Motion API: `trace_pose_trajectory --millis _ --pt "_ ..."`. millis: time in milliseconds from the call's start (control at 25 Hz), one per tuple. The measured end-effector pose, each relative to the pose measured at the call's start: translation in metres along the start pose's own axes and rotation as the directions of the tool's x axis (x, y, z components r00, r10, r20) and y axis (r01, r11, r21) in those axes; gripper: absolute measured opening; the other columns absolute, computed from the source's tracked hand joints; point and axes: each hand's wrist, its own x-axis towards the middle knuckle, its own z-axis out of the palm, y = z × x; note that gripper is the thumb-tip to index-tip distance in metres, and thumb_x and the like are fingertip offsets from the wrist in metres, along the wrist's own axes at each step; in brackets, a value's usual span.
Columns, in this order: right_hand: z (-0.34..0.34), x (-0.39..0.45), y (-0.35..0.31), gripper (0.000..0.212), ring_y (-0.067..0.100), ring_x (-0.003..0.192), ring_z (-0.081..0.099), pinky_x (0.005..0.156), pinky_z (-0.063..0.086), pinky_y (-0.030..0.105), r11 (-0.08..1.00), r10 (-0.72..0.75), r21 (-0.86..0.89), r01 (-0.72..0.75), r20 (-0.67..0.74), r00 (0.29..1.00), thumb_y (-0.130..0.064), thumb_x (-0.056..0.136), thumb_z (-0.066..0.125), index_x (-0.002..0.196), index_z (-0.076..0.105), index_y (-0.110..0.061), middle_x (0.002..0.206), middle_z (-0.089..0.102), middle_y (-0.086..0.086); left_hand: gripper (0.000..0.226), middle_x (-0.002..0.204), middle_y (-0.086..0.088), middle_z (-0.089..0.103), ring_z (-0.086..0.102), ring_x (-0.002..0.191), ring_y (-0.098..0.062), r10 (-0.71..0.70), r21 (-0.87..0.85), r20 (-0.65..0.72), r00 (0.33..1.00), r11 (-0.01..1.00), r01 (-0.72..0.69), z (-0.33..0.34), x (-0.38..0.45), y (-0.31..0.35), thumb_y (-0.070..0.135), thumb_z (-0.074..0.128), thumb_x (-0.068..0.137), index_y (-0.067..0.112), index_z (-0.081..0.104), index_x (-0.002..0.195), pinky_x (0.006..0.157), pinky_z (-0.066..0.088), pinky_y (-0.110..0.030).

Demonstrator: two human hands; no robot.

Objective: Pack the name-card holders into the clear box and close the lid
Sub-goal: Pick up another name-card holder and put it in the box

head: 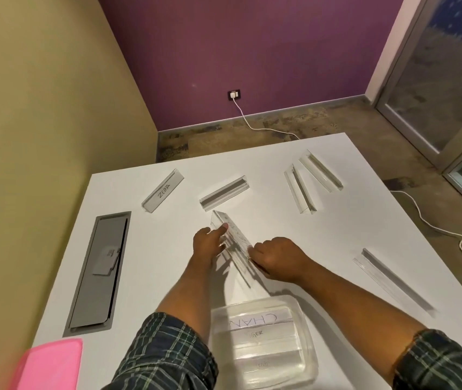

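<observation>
1. Both hands are holding one clear name-card holder (pixel 234 243) above the white table (pixel 280 226): the left hand (pixel 207 242) is pinching its far end, and the right hand (pixel 276 258) is curling round its near end.
2. The clear box (pixel 263 343) is sitting open just below, with holders lying inside.
3. The pink lid (pixel 48 364) is lying at the table's near-left corner.

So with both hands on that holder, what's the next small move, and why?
Probably lift the holder and bring it back to the clear box. Both the left hand and the right hand already grip it, and the box sits open, close in front of the person, with some holders already inside.
</observation>
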Motion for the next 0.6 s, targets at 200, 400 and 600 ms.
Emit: trace_pose_trajectory --millis 200,400,600 --pt "-0.014 0.010 -0.036 0.019 0.023 0.048 0.060 0.039 0.043 0.027 0.990 -0.137 -0.034 0.135 -0.082 0.987 -0.027 0.093 0.070 0.085 0.070 -0.010 0.069 0.066 0.006 0.039 0.108 -0.016 0.075 0.069 0.073 -0.032 -0.036 0.046 0.072 0.997 0.998 0.033 -0.017 -0.031 0.001 0.019 0.075 0.084 -0.001 0.069 0.116 0.059 0.053 -0.031" --pt "-0.030 0.002 -0.044 0.047 0.024 0.067 0.070 0.047 0.051 0.030 0.987 -0.008 0.161 0.026 -0.111 0.994 -0.056 0.100 0.048 0.106 0.075 -0.018 0.095 0.074 0.002 0.032 0.105 -0.010 0.077 0.069 0.075 -0.028 -0.051 0.212 0.235 0.971 0.977 0.000 -0.040 -0.052 0.012 0.018 0.067 0.087 0.006 0.071 0.117 0.064 0.057 -0.032" --pt "-0.036 -0.018 -0.023 0.075 0.019 0.110 0.063 0.082 0.055 0.034 0.862 0.445 0.286 -0.419 -0.029 0.895 -0.075 0.081 0.061 0.138 0.053 -0.028 0.130 0.063 -0.002 0.037 0.113 -0.009 0.069 0.062 0.078 -0.018 -0.198 0.491 0.448 0.872 0.869 -0.055 -0.053 -0.071 0.020 0.010 0.059 0.096 0.005 0.065 0.132 0.068 0.051 -0.026"
